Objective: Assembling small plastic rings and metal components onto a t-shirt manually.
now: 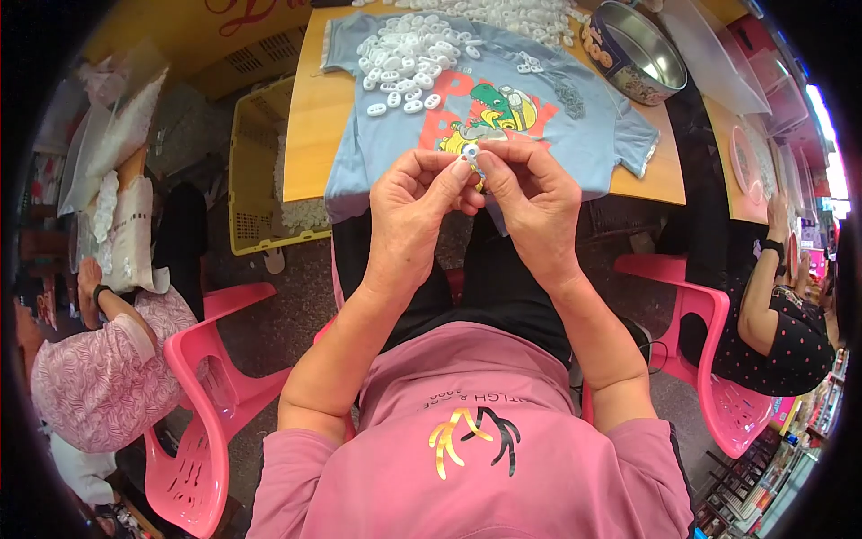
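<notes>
Both my hands meet over the near edge of the shirt. My left hand (pixel 409 211) pinches a small white plastic piece (pixel 470 152) between thumb and fingers. On the same piece, the thumb and fingers of my right hand (pixel 539 207) are closed from the other side. Fingertips cover most of it. Beyond them, a blue-grey T-shirt (pixel 593 148) with a cartoon dinosaur print lies spread over the wooden table. White oval plastic pieces with holes (pixel 409 58) are heaped on its left part. A small pile of grey metal-looking bits (pixel 567 94) lies on its right part.
A round tin (pixel 642 54) stands at the far right of the table (pixel 310 135). More white pieces (pixel 530 16) cover the far edge. A yellow crate (pixel 260 171) sits on the floor at left. People in pink chairs (pixel 202 395) are on both sides.
</notes>
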{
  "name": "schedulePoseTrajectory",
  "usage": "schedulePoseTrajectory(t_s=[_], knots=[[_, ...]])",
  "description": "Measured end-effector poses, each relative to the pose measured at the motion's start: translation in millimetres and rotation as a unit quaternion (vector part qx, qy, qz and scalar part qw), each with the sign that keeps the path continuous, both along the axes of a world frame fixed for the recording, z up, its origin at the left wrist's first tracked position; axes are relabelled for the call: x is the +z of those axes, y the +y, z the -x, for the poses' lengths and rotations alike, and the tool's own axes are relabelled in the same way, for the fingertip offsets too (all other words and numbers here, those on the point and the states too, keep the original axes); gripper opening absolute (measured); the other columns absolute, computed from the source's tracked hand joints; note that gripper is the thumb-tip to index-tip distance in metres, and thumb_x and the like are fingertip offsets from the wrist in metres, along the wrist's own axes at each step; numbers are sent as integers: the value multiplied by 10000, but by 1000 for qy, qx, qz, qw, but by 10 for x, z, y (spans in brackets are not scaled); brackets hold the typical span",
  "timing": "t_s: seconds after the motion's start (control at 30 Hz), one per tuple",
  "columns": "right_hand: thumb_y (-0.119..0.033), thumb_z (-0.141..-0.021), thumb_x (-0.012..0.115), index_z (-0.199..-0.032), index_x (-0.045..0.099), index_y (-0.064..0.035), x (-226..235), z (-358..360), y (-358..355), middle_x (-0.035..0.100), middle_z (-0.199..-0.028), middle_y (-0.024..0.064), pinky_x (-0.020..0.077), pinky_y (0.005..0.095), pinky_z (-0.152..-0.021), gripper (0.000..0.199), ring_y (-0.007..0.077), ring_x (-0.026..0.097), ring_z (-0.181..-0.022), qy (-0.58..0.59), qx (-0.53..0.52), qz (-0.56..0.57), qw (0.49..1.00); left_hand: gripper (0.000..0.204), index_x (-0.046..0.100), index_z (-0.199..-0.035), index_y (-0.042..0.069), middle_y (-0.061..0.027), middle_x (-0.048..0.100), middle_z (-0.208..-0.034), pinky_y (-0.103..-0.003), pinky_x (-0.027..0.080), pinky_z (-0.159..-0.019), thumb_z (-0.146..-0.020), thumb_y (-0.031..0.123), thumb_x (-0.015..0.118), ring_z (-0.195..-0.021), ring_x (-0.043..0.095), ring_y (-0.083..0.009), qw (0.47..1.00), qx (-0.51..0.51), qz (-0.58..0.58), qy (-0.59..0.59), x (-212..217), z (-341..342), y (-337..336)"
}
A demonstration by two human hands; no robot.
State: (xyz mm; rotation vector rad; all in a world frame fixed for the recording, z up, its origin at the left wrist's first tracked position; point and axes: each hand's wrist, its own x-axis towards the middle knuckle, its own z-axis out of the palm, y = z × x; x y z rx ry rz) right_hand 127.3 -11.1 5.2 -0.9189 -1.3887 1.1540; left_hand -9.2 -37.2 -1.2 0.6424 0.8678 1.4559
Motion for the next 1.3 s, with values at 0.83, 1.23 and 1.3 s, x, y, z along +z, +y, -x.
schedulePoseTrajectory(t_s=[0.83, 1.23, 1.3], knots=[[-52, -930, 620, -1417, 321, -46, 253, -175, -172, 645, -995, 94, 555, 296, -738, 572, 128, 633, -804, 335, 207, 269, 879, 435, 601, -1179, -1, -117, 557, -1210, -318, 407, -972, -993, 383, 517, -1159, 511, -202, 970, -41, -216, 102, 27, -148, -155], [-78, -941, 620, -1426, 291, -55, 159, 80, -250, 615, -1108, 88, 517, 244, -821, 587, 108, 615, -960, 356, 168, 243, 887, 318, 606, -1051, -14, -112, 577, -1079, -346, 416, -979, -1002, 288, 522, -1094, 550, -231, 970, 12, -217, 111, -1, -142, -121], [-80, -943, 616, -1417, 307, -39, 166, 132, -238, 621, -1081, 84, 510, 236, -800, 567, 103, 613, -941, 353, 148, 243, 891, 311, 605, -1056, -18, -113, 577, -1087, -336, 418, -974, -1006, 276, 516, -1096, 548, -223, 974, 3, -206, 95, 4, -93, -113]])
